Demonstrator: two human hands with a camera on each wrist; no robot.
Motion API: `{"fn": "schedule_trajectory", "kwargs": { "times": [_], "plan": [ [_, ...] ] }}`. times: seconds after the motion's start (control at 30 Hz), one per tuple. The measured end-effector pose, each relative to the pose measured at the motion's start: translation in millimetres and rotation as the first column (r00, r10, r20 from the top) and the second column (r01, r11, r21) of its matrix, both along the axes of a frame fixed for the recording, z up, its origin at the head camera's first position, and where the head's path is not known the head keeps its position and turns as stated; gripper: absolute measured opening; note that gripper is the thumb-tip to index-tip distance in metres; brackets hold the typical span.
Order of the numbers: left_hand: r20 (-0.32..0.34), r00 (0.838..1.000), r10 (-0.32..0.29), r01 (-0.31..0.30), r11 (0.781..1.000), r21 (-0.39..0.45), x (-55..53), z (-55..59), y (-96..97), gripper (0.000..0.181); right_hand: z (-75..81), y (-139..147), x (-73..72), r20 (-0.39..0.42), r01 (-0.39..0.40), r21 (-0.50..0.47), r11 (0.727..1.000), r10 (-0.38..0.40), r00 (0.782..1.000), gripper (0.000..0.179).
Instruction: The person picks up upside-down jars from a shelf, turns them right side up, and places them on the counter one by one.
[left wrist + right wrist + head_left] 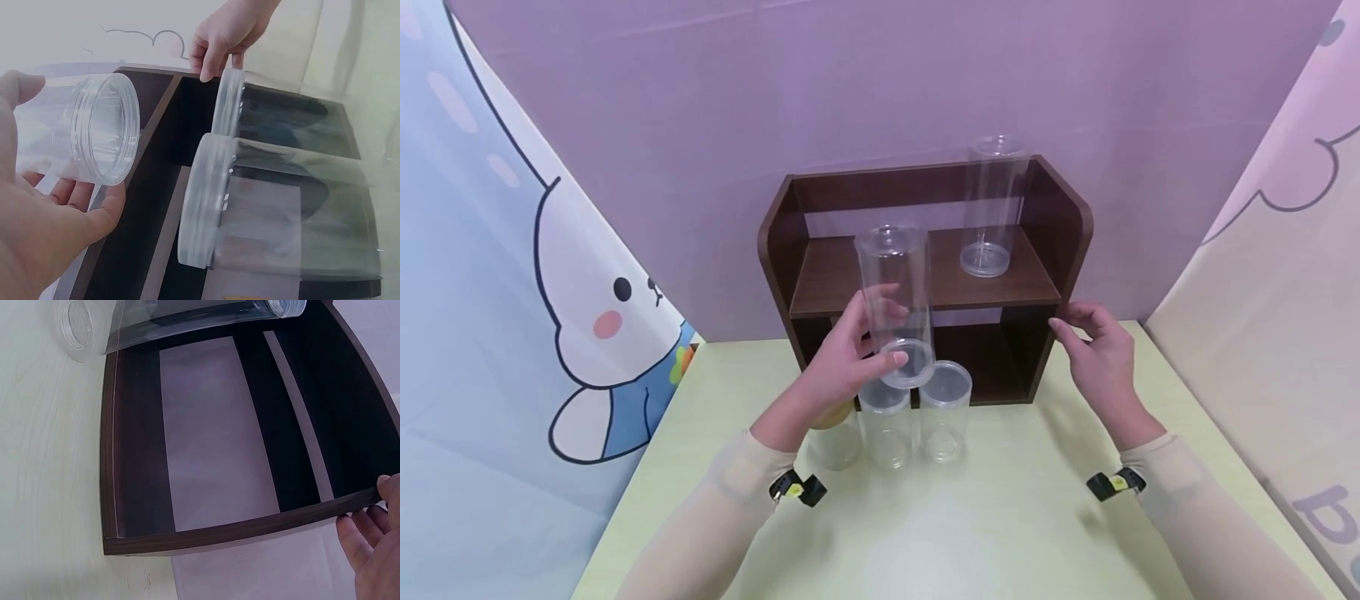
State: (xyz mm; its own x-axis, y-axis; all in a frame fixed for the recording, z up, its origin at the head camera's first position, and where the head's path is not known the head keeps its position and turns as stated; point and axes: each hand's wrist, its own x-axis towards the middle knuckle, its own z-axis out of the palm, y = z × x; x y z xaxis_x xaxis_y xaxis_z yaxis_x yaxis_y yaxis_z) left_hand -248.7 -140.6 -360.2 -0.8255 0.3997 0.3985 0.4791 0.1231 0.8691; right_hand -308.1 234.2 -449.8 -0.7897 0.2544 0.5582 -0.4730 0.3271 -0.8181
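Note:
My left hand [838, 354] holds a tall clear plastic jar [895, 262] upright in front of the brown wooden shelf [1060, 217]. The thumb lies across the jar's near side, low down, and the fingers wrap its far side. In the left wrist view, the jar's ribbed round end [109, 128] sticks out past the hand. At the shelf's right side panel, my right hand [1101, 350] pinches the front edge between thumb and fingers. Another tall clear jar [996, 196] stands on the upper board, towards the right.
Two clear lidded jars [946, 417] stand side by side on the pale table [1015, 517], before the shelf. Left of them is a jar with a yellowish-brown lid [833, 415], partly behind my left forearm. A purple cloth wall [700, 167] rises behind.

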Motion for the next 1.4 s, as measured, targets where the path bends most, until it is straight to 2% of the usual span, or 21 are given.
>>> {"fn": "schedule_trajectory", "kwargs": {
  "times": [0.2,0.43,0.73,0.87,1.13,1.3,1.4],
  "plan": [
    [-0.003,1.0,-0.027,0.027,1.0,-0.006,10.8,-7.3,-4.6,0.084,0.6,-0.6,-0.1,0.0,-0.047,-0.039,0.998,0.047,0.999,0.022],
    [-0.042,0.995,-0.092,0.091,0.995,-0.028,22.7,-14.5,-5.0,0.085,3.9,-0.4,3.9,0.005,-0.042,-0.034,0.999,0.042,0.999,0.022],
    [-0.011,0.984,-0.177,0.177,0.984,0.003,35.9,-30.1,0.1,0.085,6.6,-2.3,4.6,0.001,-0.037,-0.027,0.999,0.037,0.999,0.022],
    [-0.009,0.982,-0.189,0.189,0.982,-0.027,41.8,-34.9,2.1,0.086,5.4,-2.2,5.0,-0.001,-0.037,-0.032,0.999,0.037,0.999,0.021],
    [-0.011,0.983,-0.185,0.184,0.981,-0.064,46.4,-43.1,3.1,0.076,5.2,-2.1,5.3,0.008,-0.032,-0.017,0.999,0.033,0.999,0.022],
    [-0.013,0.983,-0.183,0.182,0.981,-0.069,48.3,-45.7,3.1,0.077,6.1,-0.1,5.9,0.037,0.028,0.063,0.998,-0.03,0.999,0.023],
    [-0.014,0.982,-0.187,0.185,0.981,-0.065,48.5,-47.7,3.1,0.078,7.5,-1.6,9.3,-0.035,0.104,0.055,0.993,-0.103,0.994,0.02]
  ]
}}
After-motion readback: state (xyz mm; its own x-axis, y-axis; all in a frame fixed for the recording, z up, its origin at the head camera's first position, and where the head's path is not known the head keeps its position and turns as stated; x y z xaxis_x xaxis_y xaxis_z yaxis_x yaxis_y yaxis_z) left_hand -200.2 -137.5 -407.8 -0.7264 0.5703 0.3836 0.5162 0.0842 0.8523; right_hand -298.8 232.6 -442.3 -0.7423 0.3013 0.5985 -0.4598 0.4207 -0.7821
